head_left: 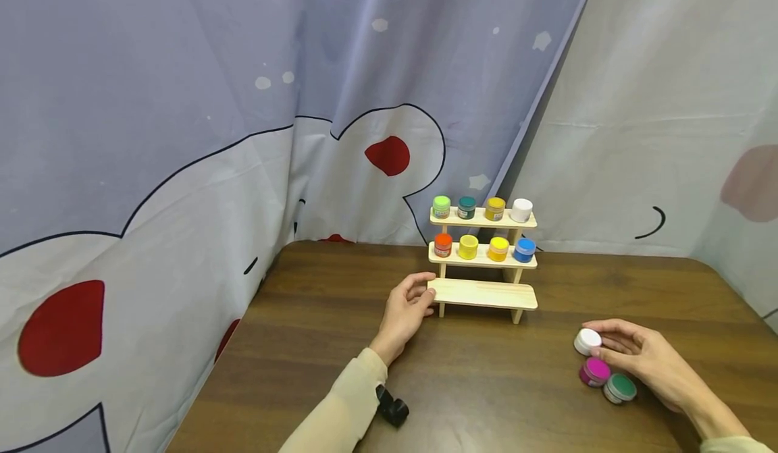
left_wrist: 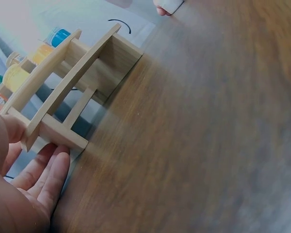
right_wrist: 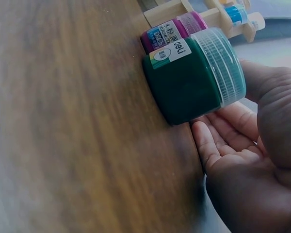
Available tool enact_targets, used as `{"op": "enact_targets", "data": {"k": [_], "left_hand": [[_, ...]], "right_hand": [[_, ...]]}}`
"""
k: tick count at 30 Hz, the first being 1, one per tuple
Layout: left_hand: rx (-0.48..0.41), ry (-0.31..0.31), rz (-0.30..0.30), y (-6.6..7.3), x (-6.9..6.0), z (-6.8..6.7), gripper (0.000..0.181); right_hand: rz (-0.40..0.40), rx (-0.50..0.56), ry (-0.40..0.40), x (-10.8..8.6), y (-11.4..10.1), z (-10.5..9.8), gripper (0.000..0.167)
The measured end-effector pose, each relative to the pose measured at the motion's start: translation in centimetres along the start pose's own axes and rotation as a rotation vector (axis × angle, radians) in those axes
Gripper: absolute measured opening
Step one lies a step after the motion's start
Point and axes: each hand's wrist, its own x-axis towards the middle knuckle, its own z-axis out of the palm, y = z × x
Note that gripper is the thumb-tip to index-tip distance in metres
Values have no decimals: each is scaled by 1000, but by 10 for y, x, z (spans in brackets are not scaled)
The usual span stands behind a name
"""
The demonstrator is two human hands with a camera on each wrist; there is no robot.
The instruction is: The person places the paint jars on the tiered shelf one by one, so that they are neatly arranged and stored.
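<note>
My left hand grips the left end of the bottom step of a three-tier wooden display rack. In the left wrist view its fingers reach below that step, beside the leg. At the right, my right hand pinches a white paint jar between thumb and fingers. Just in front of that jar, a magenta paint jar and a dark green paint jar stand on the table. The right wrist view shows the green jar close up; the white one is hidden there.
Paint jars line the rack's upper two tiers, among them a white one above and a blue one below. A brown wooden table carries everything. Behind it hangs a printed curtain. A black strap piece sits at my left cuff.
</note>
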Motion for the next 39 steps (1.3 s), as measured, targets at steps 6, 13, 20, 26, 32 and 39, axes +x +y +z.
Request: {"op": "enact_targets", "data": {"k": [6,13,20,26,32,39], "left_hand": [[-17,16,-20,1,2,0,37],[-12,8,-17,2,2,0,40],[-14,-1,-17,2,1,0,42],[-13,2,-26,4,1,0,42],[-34,-5,-12,3,2,1,40],[-19,3,-17,2,0,0,40]], "right_hand": [[13,-21,18,1,-5,1,42],[18,-31,21,1,-3,1,41],[55,-46,39,1,-5,0,39],[61,-82,63,8,-15,-1,36],[-7,-88,91,23,-40,-5,34],[-83,-177,145,44,-69,-8,33]]}}
